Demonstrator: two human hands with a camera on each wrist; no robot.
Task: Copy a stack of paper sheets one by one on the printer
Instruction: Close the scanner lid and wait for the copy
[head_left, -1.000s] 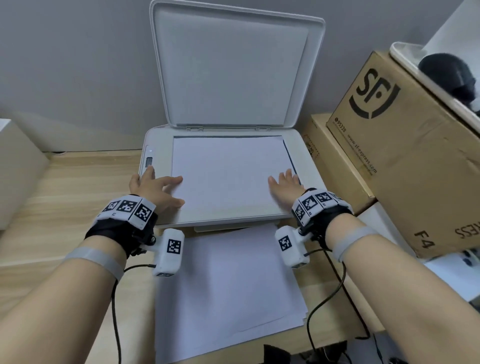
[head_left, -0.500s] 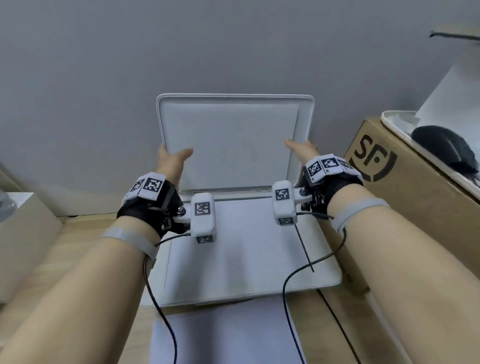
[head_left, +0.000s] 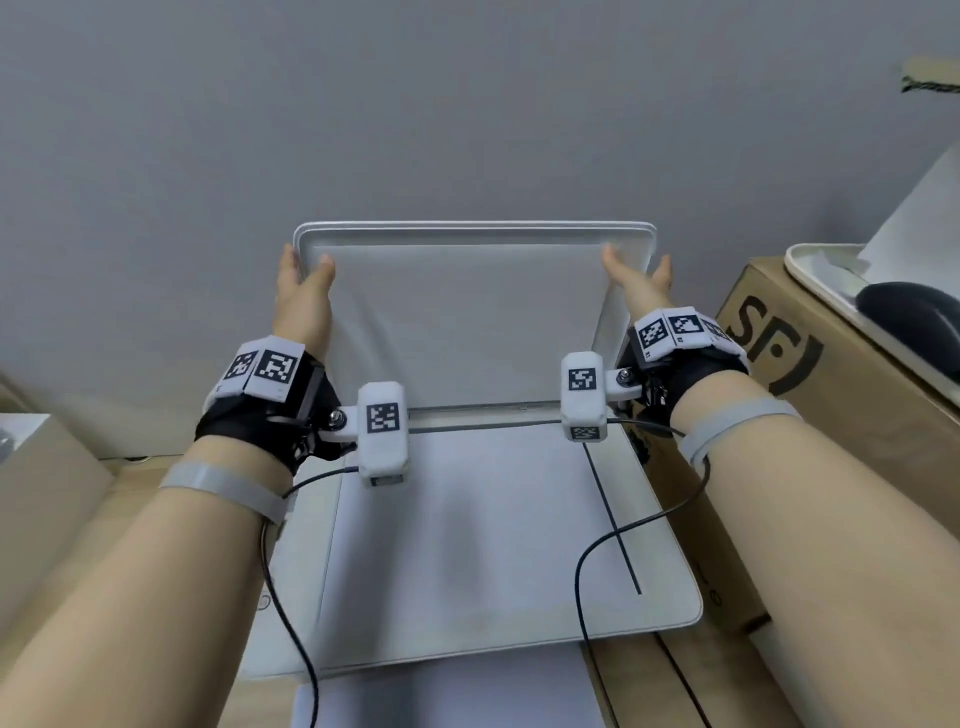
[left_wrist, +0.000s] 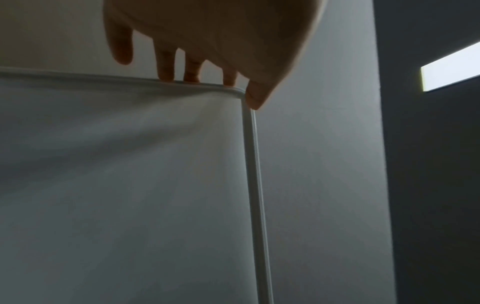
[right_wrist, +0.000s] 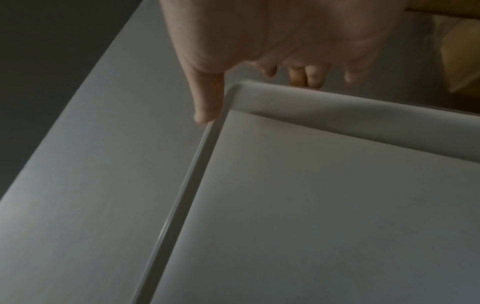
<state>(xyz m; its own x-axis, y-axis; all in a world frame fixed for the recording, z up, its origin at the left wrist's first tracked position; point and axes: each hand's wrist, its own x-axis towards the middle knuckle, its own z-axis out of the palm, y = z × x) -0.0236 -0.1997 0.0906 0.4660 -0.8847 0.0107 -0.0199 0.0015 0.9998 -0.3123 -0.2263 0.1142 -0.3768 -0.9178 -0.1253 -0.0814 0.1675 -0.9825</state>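
Your left hand (head_left: 303, 293) and right hand (head_left: 636, 285) grip the top corners of the raised, smooth white plastic lid (head_left: 467, 317). A flat white sheet (head_left: 457, 530) lies on the printer (head_left: 670, 597) glass; more paper (head_left: 447, 691) sits on the wooden counter (head_left: 130, 483).

Both bare forearms reach forward and upward, roughly parallel and well apart. The left hand (head_left: 303, 296) is raised with its thumb on the near side and its fingers (left_wrist: 166, 67) hooked over the top edge of the scanner lid (head_left: 467, 322). The right hand (head_left: 636, 286) mirrors it, thumb forward and fingers (right_wrist: 314, 76) curled behind the opposite upper corner. Each wrist carries a black strap with marker tiles, a small white camera block and a trailing cable.
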